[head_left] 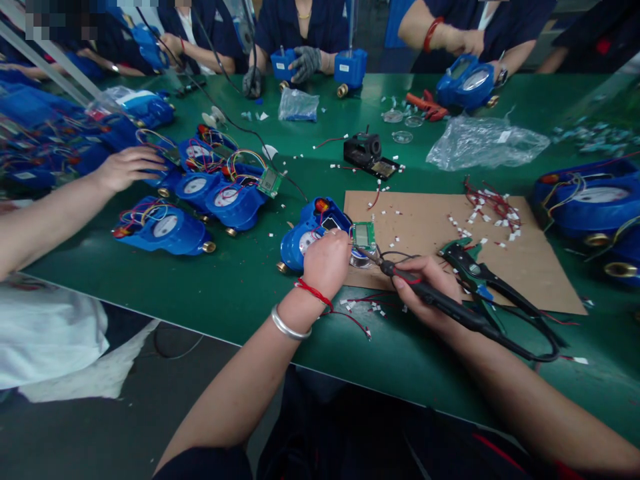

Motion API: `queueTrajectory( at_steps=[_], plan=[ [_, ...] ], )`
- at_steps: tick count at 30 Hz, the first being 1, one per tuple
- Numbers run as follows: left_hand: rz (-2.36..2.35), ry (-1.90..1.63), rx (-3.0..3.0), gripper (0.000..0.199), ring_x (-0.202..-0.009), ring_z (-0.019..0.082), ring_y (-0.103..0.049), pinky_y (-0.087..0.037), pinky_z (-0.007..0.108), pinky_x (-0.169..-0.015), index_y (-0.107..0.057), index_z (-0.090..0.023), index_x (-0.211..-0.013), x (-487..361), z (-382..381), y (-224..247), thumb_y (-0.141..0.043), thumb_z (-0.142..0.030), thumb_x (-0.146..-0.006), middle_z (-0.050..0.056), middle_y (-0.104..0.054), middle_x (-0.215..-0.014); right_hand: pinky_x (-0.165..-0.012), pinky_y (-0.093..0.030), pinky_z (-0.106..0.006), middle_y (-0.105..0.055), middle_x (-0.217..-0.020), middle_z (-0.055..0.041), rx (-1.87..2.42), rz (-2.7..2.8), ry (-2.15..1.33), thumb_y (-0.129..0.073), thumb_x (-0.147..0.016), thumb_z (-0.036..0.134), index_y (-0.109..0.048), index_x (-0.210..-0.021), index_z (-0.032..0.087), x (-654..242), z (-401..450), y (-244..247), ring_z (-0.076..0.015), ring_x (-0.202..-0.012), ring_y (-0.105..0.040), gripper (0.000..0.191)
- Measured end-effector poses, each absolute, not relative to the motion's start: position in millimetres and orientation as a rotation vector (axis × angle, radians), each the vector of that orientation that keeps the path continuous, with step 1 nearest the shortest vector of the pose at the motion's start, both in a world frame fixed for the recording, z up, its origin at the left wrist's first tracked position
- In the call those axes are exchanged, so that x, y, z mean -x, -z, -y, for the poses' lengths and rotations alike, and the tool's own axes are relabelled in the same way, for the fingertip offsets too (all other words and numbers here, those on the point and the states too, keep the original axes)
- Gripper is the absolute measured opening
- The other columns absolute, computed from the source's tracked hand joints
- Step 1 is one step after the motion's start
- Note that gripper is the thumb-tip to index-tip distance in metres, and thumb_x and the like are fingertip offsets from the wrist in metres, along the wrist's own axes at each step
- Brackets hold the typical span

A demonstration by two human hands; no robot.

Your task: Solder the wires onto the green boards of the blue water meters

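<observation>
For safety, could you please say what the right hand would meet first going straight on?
The soldering iron in the right hand would likely meet the green circuit board first, left hand just beyond; depth is unclear.

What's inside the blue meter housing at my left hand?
The blue housing shows a white dial, an orange-red part and a dark patch. The left hand covers its near-right portion; whatever lies beneath cannot be seen.

Lit softly, darker beneath the table. Glinting on the large clear plastic bag. Sharpest near centre; blurred and stretched toward edges; pixelated at upper left.
</observation>
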State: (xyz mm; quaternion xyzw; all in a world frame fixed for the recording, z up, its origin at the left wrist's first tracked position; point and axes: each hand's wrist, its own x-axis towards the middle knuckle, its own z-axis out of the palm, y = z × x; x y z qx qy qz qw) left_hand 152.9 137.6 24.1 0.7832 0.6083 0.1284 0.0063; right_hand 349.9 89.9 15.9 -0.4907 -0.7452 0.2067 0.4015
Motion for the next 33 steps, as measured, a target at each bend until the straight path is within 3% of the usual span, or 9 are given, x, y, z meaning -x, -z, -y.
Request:
queueTrajectory(
  at_steps=[12,19,26,33],
  plan=[
    [-1.905,-0.407,-2.458,0.012,-0.086,0.020,-0.060,-0.047,0.030,-0.069,-0.059,-0.016,-0.086,-152,-137,-23,-0.047,-0.020,-0.088,0.006,-0.064,-0.090,-0.059,-0.049,-0.030,-0.066,-0.086,-0.0039,1.289,1.689,-0.515,-0.064,-0.077,0.028,-0.057,-0.096,0.023,-357,-83,-15,-0.0168,-0.065,-0.063,0.021],
    [-1.900,-0.357,-2.415,0.013,-0.089,0.020,-0.060,-0.047,0.029,-0.073,-0.059,-0.015,-0.087,-153,-137,-27,-0.046,-0.018,-0.088,0.007,-0.064,-0.092,-0.081,-0.050,-0.038,-0.065,-0.097,-0.0051,1.214,1.692,-0.479,-0.060,-0.082,0.027,-0.060,-0.103,0.026,-349,-95,-18,-0.0213,-0.088,-0.063,0.021],
    [-1.907,-0.338,-2.426,0.015,-0.088,0.020,-0.060,-0.046,0.029,-0.074,-0.058,-0.016,-0.088,-154,-136,-28,-0.043,-0.017,-0.089,0.007,-0.063,-0.091,-0.093,-0.045,-0.043,-0.057,-0.105,-0.0067,0.982,1.957,-0.499,-0.056,-0.082,0.022,-0.037,-0.132,0.026,-322,-136,-13,-0.0227,-0.100,-0.056,0.054],
    [-1.913,-0.372,-2.427,0.016,-0.087,0.021,-0.060,-0.045,0.030,-0.073,-0.056,-0.016,-0.088,-153,-135,-28,-0.041,-0.017,-0.089,0.007,-0.063,-0.091,-0.091,-0.046,-0.042,-0.051,-0.113,-0.0077,0.985,2.041,-0.528,-0.046,-0.083,0.011,-0.038,-0.132,0.029,-304,-148,-9,-0.0230,-0.104,-0.053,0.053]
  ],
)
